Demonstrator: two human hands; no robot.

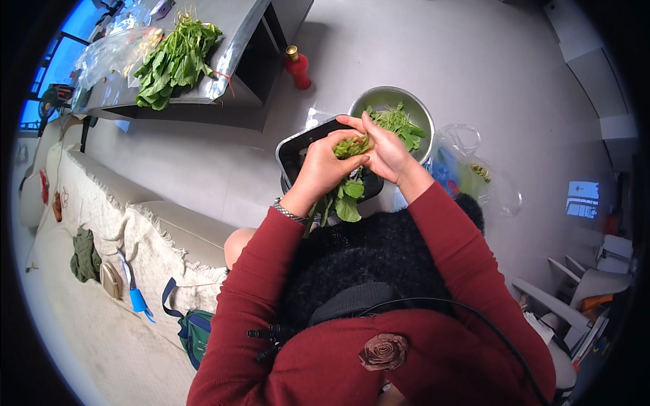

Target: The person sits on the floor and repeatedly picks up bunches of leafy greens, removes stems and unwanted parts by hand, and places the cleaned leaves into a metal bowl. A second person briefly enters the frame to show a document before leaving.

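My left hand [322, 165] grips a bunch of leafy greens [349, 200], its fingers and thumb wrapped round the stems. The cut stem ends point up and right, while the leaves hang down toward my lap. My right hand [387, 152] is spread, its palm against the stem ends. Below both hands stands a black rectangular bin [288, 152] with a pale rim, partly hidden by my hands. Just beyond my right hand, a round metal bowl [430, 114] holds loose greens [401, 128] with thin stems.
Clear plastic bags [469, 167] lie right of the bowl. A red bottle [298, 71] with a gold cap stands on the floor near a table [238, 48] bearing more leafy greens [177, 63]. A covered sofa [167, 218] runs along the left; chairs [569, 299] stand at right.
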